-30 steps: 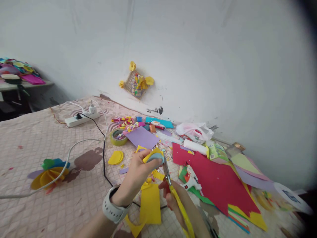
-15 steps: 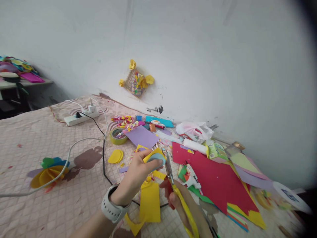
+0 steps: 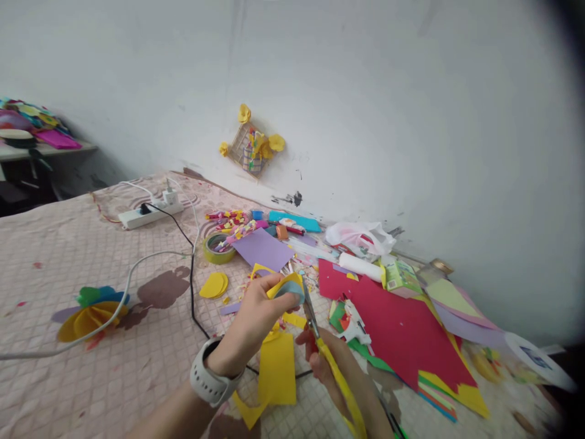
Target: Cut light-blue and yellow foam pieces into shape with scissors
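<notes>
Left-hand fingers (image 3: pixel 267 281) pinch a curved light-blue paper piece (image 3: pixel 292 289) to yellow paper (image 3: pixel 287 279) above the patterned, cloth-covered table (image 3: pixel 150 335), presumably keeping both aligned; right-hand fingers (image 3: pixel 316 364) hold yellow-handled metal scissors (image 3: pixel 325 352), blades by its edge.

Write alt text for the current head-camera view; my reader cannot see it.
The left hand pinches a yellow piece and a light-blue piece while the right hand holds yellow-handled scissors at their edge. Around them on a patterned cloth lie a red sheet, a glue gun, a tape roll and a power strip.
</notes>
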### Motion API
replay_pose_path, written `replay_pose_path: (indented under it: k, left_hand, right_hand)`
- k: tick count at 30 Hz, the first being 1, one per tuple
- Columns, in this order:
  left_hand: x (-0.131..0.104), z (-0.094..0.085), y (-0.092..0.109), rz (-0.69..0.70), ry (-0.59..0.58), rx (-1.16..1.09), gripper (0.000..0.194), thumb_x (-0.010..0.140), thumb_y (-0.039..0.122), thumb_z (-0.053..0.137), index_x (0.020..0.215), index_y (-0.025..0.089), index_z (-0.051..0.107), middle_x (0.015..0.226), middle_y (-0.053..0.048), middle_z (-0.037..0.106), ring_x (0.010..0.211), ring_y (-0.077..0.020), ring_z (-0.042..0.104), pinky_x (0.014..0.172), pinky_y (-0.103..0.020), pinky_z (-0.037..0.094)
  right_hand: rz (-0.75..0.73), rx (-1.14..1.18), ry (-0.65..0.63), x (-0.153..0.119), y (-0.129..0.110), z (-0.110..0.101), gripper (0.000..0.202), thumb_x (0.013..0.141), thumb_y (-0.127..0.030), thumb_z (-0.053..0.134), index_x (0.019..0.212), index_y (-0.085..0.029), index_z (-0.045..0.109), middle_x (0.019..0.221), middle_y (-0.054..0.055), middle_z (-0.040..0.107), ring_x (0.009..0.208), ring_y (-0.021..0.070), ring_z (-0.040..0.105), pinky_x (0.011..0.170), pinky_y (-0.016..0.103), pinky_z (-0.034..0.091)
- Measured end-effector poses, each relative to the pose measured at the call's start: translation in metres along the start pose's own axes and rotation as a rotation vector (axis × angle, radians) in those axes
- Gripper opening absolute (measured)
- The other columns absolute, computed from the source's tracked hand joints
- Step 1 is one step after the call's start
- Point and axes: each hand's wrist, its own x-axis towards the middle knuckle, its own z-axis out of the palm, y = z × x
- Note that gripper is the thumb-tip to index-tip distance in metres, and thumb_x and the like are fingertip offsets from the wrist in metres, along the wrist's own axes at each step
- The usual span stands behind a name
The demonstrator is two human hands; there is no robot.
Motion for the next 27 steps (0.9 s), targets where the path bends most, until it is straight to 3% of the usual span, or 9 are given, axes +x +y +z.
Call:
replay_pose_path:
  k: [10, 15, 23, 27]
  left_hand:
    - [0.001, -0.001, 0.000, -0.011, -0.020, -0.041, 0.007, 0.067, 0.016, 0.061, 0.060, 0.015, 0.060, 0.055, 0.003, 0.055, 0.054, -0.0102, 0.046, 0.056, -0.022, 0.037]
    - [0.002, -0.004, -0.002, -0.028, -0.027, -0.011, 0.006, 0.067, 0.016, 0.063, 0.061, 0.014, 0.062, 0.056, 0.002, 0.057, 0.054, -0.0099, 0.048, 0.056, -0.021, 0.037]
    - [0.004, -0.004, -0.005, -0.079, 0.013, -0.007, 0.005, 0.063, 0.017, 0.066, 0.065, 0.013, 0.065, 0.057, 0.001, 0.059, 0.055, -0.0110, 0.051, 0.056, -0.022, 0.039]
    - [0.004, -0.003, -0.004, -0.071, 0.009, -0.011, 0.004, 0.064, 0.017, 0.065, 0.065, 0.013, 0.065, 0.057, 0.002, 0.058, 0.055, -0.0103, 0.050, 0.056, -0.021, 0.039]
  right_hand:
    - [-0.024, 0.040, -0.015, 0.002, 0.009, -0.003, 0.034, 0.082, -0.056, 0.048, 0.087, -0.025, 0.058, 0.063, -0.003, 0.046, 0.050, 0.0142, 0.042, 0.045, 0.024, 0.034]
    - [-0.031, 0.060, -0.130, 0.005, 0.011, -0.009, 0.032, 0.083, -0.053, 0.048, 0.087, -0.022, 0.055, 0.062, -0.004, 0.042, 0.047, 0.0121, 0.036, 0.042, 0.023, 0.029]
    - [-0.036, -0.076, -0.100, 0.004, 0.010, -0.012, 0.031, 0.082, -0.051, 0.051, 0.087, -0.021, 0.060, 0.061, -0.001, 0.053, 0.053, 0.0154, 0.049, 0.046, 0.023, 0.042]
    - [-0.079, -0.117, -0.101, 0.005, 0.014, -0.012, 0.032, 0.083, -0.050, 0.049, 0.087, -0.021, 0.060, 0.060, 0.000, 0.055, 0.051, 0.0157, 0.050, 0.044, 0.023, 0.043]
